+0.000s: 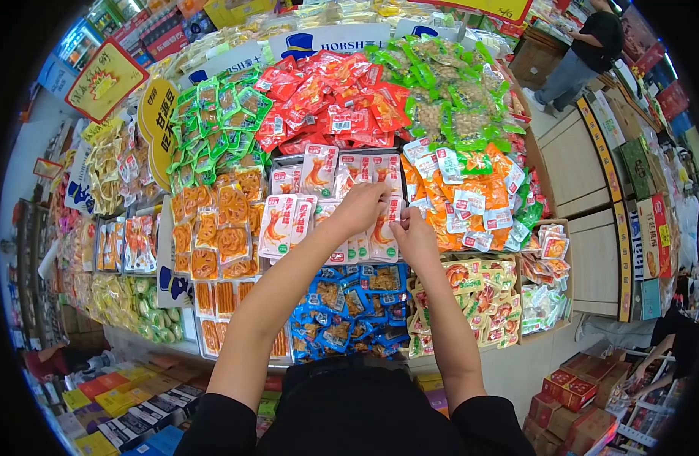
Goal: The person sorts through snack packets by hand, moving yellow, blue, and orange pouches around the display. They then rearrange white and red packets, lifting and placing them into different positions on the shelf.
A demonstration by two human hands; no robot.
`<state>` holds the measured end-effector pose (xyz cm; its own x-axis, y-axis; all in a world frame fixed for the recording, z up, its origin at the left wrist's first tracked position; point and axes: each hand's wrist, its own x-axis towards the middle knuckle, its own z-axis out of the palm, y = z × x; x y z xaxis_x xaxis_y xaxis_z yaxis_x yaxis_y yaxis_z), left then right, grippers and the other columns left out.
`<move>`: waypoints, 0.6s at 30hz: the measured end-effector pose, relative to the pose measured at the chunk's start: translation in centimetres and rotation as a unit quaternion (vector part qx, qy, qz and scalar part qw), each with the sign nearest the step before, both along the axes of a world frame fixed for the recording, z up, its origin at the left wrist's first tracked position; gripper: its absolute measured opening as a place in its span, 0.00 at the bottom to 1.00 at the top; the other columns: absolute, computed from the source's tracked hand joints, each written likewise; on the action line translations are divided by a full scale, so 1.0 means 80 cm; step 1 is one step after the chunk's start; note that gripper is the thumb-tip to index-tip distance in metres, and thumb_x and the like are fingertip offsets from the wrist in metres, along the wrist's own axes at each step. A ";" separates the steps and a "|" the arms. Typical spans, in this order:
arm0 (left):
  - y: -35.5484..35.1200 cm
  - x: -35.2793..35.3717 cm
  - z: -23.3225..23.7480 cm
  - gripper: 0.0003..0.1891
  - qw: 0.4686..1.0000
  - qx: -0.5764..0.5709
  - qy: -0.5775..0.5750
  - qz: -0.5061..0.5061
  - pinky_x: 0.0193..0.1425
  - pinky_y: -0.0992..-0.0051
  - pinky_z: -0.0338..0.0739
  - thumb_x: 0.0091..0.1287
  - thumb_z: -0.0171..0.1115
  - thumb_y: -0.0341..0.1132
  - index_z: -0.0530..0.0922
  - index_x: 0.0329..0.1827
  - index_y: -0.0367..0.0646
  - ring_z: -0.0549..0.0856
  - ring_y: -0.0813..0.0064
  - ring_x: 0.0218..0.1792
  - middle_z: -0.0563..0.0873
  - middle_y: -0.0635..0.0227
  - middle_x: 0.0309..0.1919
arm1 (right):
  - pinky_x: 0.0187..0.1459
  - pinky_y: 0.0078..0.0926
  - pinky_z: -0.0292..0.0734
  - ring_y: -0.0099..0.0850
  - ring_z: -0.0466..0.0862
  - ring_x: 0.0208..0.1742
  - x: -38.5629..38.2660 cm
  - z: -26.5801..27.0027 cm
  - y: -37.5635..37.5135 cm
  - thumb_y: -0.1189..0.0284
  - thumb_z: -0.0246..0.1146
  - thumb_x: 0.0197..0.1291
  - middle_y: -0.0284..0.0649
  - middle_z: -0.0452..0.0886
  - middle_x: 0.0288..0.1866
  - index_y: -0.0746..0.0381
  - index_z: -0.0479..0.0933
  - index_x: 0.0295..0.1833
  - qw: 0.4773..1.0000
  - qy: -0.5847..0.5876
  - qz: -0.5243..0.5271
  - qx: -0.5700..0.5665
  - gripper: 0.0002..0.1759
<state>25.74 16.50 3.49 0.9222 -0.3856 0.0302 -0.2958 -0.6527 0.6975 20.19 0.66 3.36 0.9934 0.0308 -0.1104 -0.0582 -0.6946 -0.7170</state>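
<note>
White-and-pink snack packets (277, 226) with a reddish food picture stand in rows in a tray at the middle of the display. My left hand (363, 207) reaches over them, its fingers closed on the upper part of a packet (383, 239) at the tray's right side. Lower on the same packet's right edge, my right hand (415, 237) pinches with thumb and fingers. My fingers partly hide the packet's top. More packets of this kind (319, 169) stand behind my left wrist.
Around the tray lie red packets (334, 102), green packets (220, 114), orange packets (467, 190), blue packets (349, 304) and cream packets (471, 296). A yellow sign (156, 129) rises at the left. One person (593, 45) stands at the upper right; another person (675, 342) is at the lower right.
</note>
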 end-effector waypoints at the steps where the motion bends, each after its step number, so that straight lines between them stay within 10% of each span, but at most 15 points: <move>1: 0.000 0.001 0.001 0.08 1.000 -0.007 -0.004 0.003 0.48 0.62 0.75 0.57 0.60 0.28 0.76 0.39 0.36 0.82 0.54 0.42 0.83 0.53 0.37 | 0.40 0.40 0.77 0.45 0.84 0.37 0.002 -0.005 -0.001 0.66 0.64 0.58 0.49 0.83 0.34 0.66 0.72 0.46 1.000 0.006 0.001 0.030 0.16; 6: 0.002 -0.001 0.004 0.11 0.998 -0.027 -0.061 -0.002 0.44 0.62 0.77 0.57 0.60 0.27 0.77 0.43 0.35 0.83 0.53 0.39 0.84 0.53 0.35 | 0.40 0.44 0.76 0.48 0.83 0.39 0.013 -0.001 -0.015 0.66 0.62 0.59 0.50 0.83 0.34 0.66 0.71 0.46 0.992 0.037 0.000 0.120 0.16; 18: 0.049 -0.040 0.025 0.16 0.995 -0.026 -0.065 0.072 0.67 0.62 0.64 0.65 0.60 0.35 0.77 0.55 0.40 0.73 0.58 0.62 0.77 0.57 0.59 | 0.37 0.47 0.77 0.52 0.83 0.35 0.010 0.013 -0.001 0.63 0.61 0.59 0.52 0.82 0.33 0.64 0.74 0.44 0.981 0.017 0.024 -0.194 0.16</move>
<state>22.53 20.42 5.49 0.9544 -0.2454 0.1702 -0.2930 -0.6586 0.6931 20.97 0.58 4.38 0.9873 0.0262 -0.1569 -0.0386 -0.9172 -0.3965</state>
